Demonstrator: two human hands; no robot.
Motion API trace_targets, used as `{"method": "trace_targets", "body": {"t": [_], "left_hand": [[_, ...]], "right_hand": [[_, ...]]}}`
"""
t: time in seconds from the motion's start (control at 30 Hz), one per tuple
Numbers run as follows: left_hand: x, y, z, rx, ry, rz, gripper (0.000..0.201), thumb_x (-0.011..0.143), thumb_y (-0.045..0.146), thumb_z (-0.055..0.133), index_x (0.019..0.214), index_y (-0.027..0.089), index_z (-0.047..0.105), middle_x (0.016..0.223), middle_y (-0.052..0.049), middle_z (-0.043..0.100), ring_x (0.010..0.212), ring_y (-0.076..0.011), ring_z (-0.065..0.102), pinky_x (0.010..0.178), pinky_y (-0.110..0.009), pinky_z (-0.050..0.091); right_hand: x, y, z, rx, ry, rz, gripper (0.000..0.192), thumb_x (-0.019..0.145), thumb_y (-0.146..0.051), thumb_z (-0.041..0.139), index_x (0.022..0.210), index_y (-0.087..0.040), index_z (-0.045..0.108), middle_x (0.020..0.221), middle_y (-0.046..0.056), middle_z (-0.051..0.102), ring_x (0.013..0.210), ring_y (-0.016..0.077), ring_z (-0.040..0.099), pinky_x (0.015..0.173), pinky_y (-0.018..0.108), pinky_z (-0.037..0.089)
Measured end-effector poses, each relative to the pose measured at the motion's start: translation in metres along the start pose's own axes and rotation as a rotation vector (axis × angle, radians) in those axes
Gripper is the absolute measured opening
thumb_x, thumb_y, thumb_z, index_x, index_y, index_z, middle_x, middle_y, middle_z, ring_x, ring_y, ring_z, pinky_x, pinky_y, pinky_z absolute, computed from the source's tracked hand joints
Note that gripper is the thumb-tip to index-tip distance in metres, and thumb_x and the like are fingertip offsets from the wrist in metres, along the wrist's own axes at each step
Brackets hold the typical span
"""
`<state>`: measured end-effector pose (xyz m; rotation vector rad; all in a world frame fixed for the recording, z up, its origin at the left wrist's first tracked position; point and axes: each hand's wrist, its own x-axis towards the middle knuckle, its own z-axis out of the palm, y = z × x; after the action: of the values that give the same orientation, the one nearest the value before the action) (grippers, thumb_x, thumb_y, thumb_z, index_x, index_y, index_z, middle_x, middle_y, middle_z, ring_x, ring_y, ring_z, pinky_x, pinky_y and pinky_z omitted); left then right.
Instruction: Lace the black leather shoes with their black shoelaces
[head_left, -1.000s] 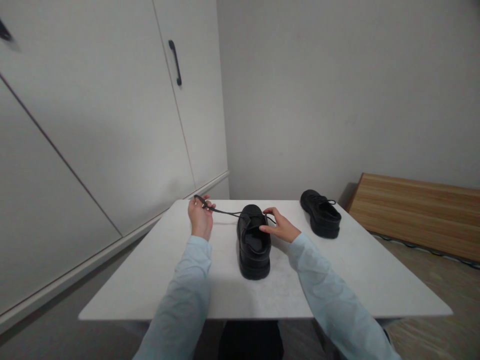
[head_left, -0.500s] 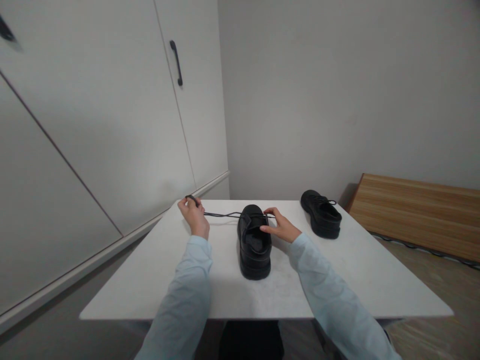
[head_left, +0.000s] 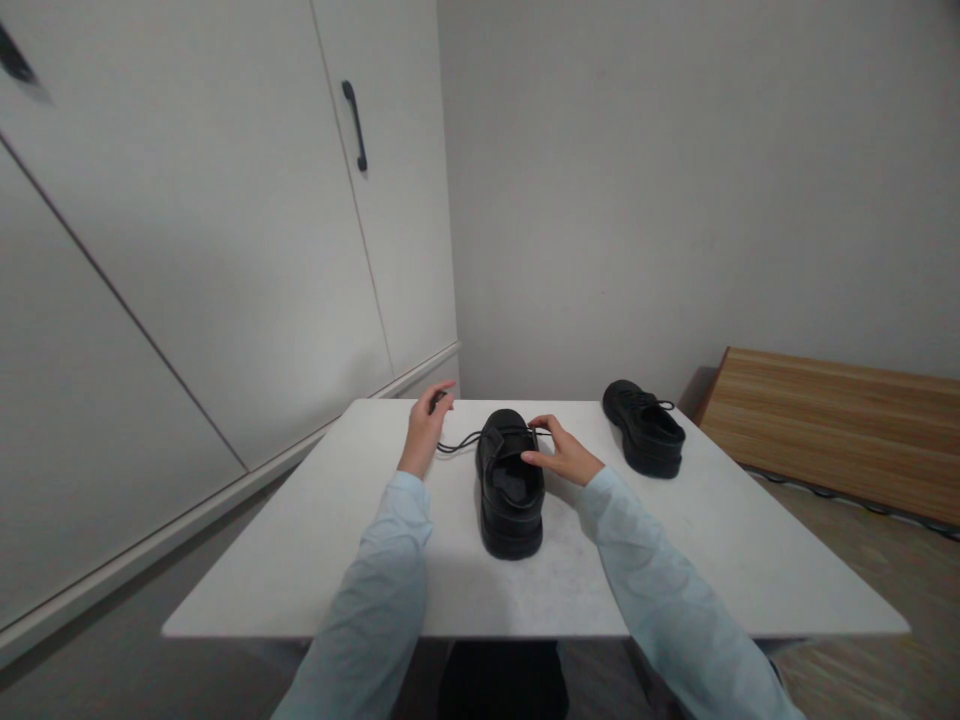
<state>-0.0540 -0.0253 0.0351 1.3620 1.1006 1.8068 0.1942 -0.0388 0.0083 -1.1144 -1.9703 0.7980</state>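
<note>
Near the far edge of the table (head_left: 259, 575), left hand (head_left: 424, 430) loosely curled round black laces (head_left: 459, 445), right hand (head_left: 570, 456), fingers parted, touching black shoe (head_left: 511, 522) between them, grip unclear

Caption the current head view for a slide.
Left hand holding slack laces, right hand at a black shoe on a white table, a second shoe farther right.

The left grip (head_left: 425, 428) partly hides the laces (head_left: 457, 447).
</note>
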Motion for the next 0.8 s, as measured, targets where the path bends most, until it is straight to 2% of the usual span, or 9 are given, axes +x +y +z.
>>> {"method": "trace_targets", "body": {"t": [0.1, 0.2, 0.3, 0.47, 0.57, 0.67, 0.8], "left_hand": [[-0.004, -0.003, 0.005, 0.261, -0.228, 0.028, 0.023, 0.071, 0.026, 0.061, 0.091, 0.021, 0.070, 0.078, -0.002, 0.064, 0.074, -0.0166, 0.056, 0.070, -0.026, 0.041], [-0.008, -0.009, 0.007, 0.443, -0.385, -0.016, 0.027, 0.071, 0.036, 0.063, 0.094, 0.022, 0.069, 0.083, -0.003, 0.066, 0.077, -0.0195, 0.058, 0.074, -0.029, 0.041], [-0.010, -0.020, 0.003, 0.611, -0.472, -0.043, 0.038, 0.066, 0.047, 0.068, 0.094, 0.023, 0.068, 0.084, -0.006, 0.067, 0.076, -0.0214, 0.059, 0.070, -0.029, 0.042], [-0.008, -0.040, -0.009, 0.878, -0.562, 0.036, 0.033, 0.070, 0.054, 0.061, 0.079, 0.023, 0.070, 0.080, -0.009, 0.068, 0.076, -0.0231, 0.060, 0.066, -0.028, 0.040], [-0.006, -0.043, -0.011, 0.886, -0.621, 0.041, 0.033, 0.072, 0.054, 0.058, 0.073, 0.023, 0.069, 0.078, -0.008, 0.068, 0.077, -0.0234, 0.059, 0.067, -0.028, 0.040], [-0.004, -0.037, -0.008, 0.767, -0.650, 0.010, 0.032, 0.072, 0.052, 0.056, 0.066, 0.023, 0.066, 0.071, -0.006, 0.066, 0.074, -0.0220, 0.057, 0.067, -0.028, 0.039], [-0.003, -0.024, -0.001, 0.516, -0.544, -0.018, 0.032, 0.071, 0.050, 0.056, 0.058, 0.022, 0.060, 0.061, -0.002, 0.059, 0.066, -0.0191, 0.051, 0.065, -0.027, 0.037]], "right_hand": [[0.001, 0.000, 0.000, -0.009, -0.004, 0.002, 0.059, 0.065, -0.050, 0.070, 0.109, -0.019, 0.044, 0.114, 0.013, 0.056, 0.112, 0.0281, 0.052, 0.097, 0.045, 0.037], [0.002, -0.001, 0.001, -0.011, -0.001, -0.008, 0.060, 0.065, -0.050, 0.070, 0.108, -0.018, 0.044, 0.114, 0.014, 0.056, 0.112, 0.0284, 0.052, 0.097, 0.045, 0.037], [0.002, -0.001, 0.000, -0.005, 0.005, -0.012, 0.059, 0.065, -0.051, 0.070, 0.108, -0.019, 0.045, 0.114, 0.013, 0.056, 0.112, 0.0282, 0.052, 0.097, 0.046, 0.038], [0.001, -0.002, 0.000, 0.000, 0.005, -0.010, 0.058, 0.065, -0.052, 0.069, 0.107, -0.019, 0.045, 0.113, 0.013, 0.056, 0.112, 0.0279, 0.052, 0.098, 0.045, 0.037], [0.001, -0.002, 0.001, -0.002, 0.009, -0.007, 0.058, 0.065, -0.052, 0.069, 0.106, -0.019, 0.045, 0.112, 0.013, 0.056, 0.112, 0.0278, 0.052, 0.098, 0.045, 0.037], [0.001, -0.001, 0.002, 0.006, 0.016, -0.012, 0.056, 0.065, -0.051, 0.069, 0.105, -0.020, 0.045, 0.111, 0.011, 0.057, 0.112, 0.0275, 0.052, 0.098, 0.046, 0.037], [0.001, 0.001, 0.002, 0.011, 0.019, -0.016, 0.055, 0.066, -0.050, 0.069, 0.105, -0.021, 0.045, 0.112, 0.011, 0.057, 0.112, 0.0272, 0.051, 0.098, 0.046, 0.037]]}}
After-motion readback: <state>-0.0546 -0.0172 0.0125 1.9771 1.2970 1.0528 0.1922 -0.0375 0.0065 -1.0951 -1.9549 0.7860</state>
